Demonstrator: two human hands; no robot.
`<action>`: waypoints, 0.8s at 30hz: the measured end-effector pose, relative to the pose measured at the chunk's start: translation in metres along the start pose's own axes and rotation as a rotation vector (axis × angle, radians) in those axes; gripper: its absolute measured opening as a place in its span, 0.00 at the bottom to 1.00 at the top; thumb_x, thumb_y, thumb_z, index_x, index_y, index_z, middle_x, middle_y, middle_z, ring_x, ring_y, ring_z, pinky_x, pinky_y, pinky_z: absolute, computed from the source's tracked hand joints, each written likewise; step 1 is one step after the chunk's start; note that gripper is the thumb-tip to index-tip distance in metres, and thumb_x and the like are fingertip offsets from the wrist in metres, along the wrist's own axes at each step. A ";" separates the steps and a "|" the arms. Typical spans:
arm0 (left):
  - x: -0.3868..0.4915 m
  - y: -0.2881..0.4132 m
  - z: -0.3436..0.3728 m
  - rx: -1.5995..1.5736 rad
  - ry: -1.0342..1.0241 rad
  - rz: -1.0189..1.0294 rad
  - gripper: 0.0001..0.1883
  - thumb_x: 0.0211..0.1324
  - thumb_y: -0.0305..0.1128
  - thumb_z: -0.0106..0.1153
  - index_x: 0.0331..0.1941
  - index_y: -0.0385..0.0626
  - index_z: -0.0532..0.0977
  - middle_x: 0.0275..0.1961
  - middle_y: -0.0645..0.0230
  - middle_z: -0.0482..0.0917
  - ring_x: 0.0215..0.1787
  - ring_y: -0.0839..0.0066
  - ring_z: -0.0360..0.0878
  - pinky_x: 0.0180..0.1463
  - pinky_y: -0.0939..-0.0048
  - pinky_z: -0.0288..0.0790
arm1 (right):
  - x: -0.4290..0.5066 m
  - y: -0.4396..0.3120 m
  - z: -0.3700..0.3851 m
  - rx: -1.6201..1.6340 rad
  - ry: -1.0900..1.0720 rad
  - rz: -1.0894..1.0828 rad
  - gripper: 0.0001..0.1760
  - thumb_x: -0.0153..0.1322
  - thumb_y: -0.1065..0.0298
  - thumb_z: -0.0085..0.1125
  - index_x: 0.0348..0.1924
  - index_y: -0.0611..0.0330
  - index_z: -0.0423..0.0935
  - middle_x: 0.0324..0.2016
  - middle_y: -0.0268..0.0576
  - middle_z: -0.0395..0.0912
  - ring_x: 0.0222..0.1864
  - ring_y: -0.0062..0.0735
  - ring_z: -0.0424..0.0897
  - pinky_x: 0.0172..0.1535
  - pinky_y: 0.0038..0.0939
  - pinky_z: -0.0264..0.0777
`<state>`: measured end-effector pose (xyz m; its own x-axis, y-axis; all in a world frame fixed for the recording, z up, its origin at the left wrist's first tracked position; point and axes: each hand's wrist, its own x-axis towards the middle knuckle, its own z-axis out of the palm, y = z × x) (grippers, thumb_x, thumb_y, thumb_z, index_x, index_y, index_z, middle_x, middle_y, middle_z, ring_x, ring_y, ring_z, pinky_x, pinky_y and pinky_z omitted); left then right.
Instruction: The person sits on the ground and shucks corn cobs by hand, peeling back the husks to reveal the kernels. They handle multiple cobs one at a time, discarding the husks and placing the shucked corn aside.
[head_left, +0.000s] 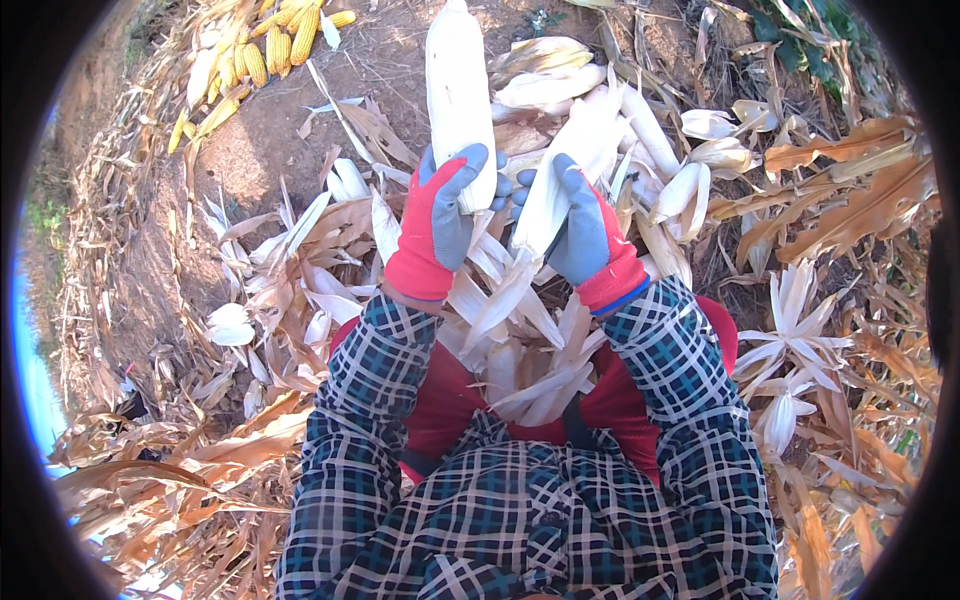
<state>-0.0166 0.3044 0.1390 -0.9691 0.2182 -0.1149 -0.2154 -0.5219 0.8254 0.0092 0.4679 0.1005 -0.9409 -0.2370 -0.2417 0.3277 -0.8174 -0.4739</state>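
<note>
My left hand (433, 229), in a red and grey work glove, grips the lower end of a long ear of corn in pale husk (459, 97). That ear points away from me and looks almost white in the sun. My right hand (589, 229), gloved alike, is closed around a second husked-over ear (551, 199), its stalk end towards me and its far end over the pile. The fingertips of both hands are close together between the ears. No kernels show on either ear. Loose dry husks (517, 300) lie below my hands, between my red-clad legs.
Unshucked ears (551, 82) are piled just beyond my right hand. Bare yellow cobs (277, 49) lie heaped at the far left. Stripped husks (795, 330) and dry corn leaves (847, 202) cover the ground at right. Brown soil (247, 157) shows at left.
</note>
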 end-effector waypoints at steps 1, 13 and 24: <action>-0.001 0.006 -0.002 0.003 -0.063 0.030 0.19 0.63 0.39 0.57 0.52 0.38 0.72 0.41 0.61 0.81 0.36 0.73 0.80 0.37 0.73 0.73 | 0.004 0.006 -0.010 -0.025 0.125 -0.016 0.24 0.77 0.49 0.48 0.51 0.63 0.72 0.38 0.45 0.80 0.40 0.36 0.82 0.46 0.36 0.79; -0.016 0.003 0.002 0.024 -0.227 -0.086 0.32 0.69 0.54 0.44 0.61 0.34 0.66 0.38 0.58 0.81 0.29 0.73 0.78 0.30 0.72 0.72 | 0.015 -0.021 -0.011 -0.537 0.145 -0.095 0.31 0.76 0.46 0.51 0.60 0.66 0.68 0.52 0.49 0.77 0.54 0.38 0.76 0.59 0.38 0.67; -0.031 -0.036 0.009 0.908 -0.182 0.175 0.40 0.43 0.35 0.73 0.63 0.39 0.66 0.52 0.58 0.79 0.51 0.68 0.80 0.53 0.69 0.74 | 0.009 -0.052 0.017 -0.342 0.186 -0.432 0.31 0.74 0.44 0.54 0.53 0.66 0.72 0.39 0.45 0.80 0.39 0.34 0.81 0.45 0.32 0.78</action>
<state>0.0225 0.3236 0.1181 -0.9287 0.3630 0.0765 0.1820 0.2660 0.9466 -0.0175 0.4993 0.1372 -0.9748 0.2018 -0.0952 -0.0450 -0.5958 -0.8019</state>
